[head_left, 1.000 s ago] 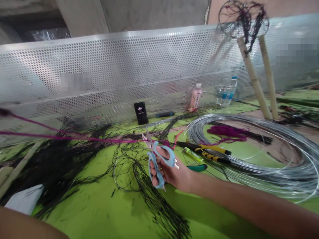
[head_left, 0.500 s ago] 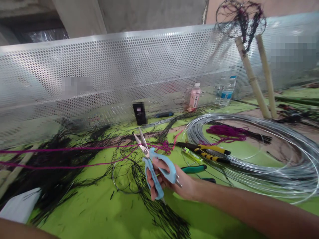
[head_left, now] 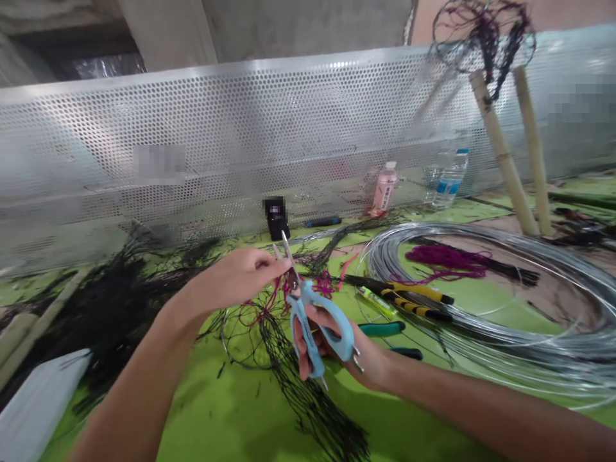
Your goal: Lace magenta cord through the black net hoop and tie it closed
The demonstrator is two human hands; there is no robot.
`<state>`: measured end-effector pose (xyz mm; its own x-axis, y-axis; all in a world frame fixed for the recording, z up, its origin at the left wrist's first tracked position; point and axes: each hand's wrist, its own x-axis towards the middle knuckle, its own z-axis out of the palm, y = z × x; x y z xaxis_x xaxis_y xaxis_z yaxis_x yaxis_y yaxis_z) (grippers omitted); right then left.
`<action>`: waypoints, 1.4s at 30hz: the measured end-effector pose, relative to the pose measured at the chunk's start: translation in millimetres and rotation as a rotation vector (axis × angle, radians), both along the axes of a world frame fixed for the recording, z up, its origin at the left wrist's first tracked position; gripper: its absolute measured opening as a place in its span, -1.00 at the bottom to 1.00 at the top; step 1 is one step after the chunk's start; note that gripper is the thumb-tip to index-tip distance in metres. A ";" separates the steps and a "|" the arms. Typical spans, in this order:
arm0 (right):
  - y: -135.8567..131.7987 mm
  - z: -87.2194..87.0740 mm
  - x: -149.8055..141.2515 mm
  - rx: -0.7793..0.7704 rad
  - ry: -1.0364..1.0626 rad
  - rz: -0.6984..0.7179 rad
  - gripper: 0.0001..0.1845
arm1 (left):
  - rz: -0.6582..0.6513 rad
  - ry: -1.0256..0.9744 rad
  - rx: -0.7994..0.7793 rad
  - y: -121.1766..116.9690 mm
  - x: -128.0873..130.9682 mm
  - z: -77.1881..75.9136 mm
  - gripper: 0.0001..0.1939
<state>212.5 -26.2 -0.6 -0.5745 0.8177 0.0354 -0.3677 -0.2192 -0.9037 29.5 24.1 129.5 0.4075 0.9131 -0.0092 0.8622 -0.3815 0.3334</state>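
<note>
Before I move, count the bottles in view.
2. The pink bottle stands near the metal panel; the clear bottle stands to the right of the pink bottle, beyond the wire coil.

The green surface (head_left: 212,410) carries a wire coil (head_left: 486,350), purple cord (head_left: 445,262), black netting (head_left: 115,314), two bottles (head_left: 384,189) (head_left: 451,181) and yellow-and-black pliers (head_left: 418,292).

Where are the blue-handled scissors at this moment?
In the head view, the blue-handled scissors are in the right hand, near the centre, beside the left hand.
</note>
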 end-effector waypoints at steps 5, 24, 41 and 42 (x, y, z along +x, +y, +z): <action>-0.2 2.9 7.0 0.048 0.002 -0.023 -0.45 | 0.041 -0.018 -0.122 -1.8 2.3 -8.2 -0.49; -1.4 1.0 12.8 -0.009 0.084 0.024 -0.48 | 0.012 -0.453 -0.127 17.2 -3.8 -17.3 -0.83; -2.3 3.0 12.8 -0.072 0.104 0.001 -0.44 | -0.046 -0.445 -0.138 16.3 -6.0 -12.2 -0.79; -2.6 3.3 12.6 -0.078 0.103 0.000 -0.43 | -0.051 -0.443 -0.132 16.9 -6.7 -12.5 -0.79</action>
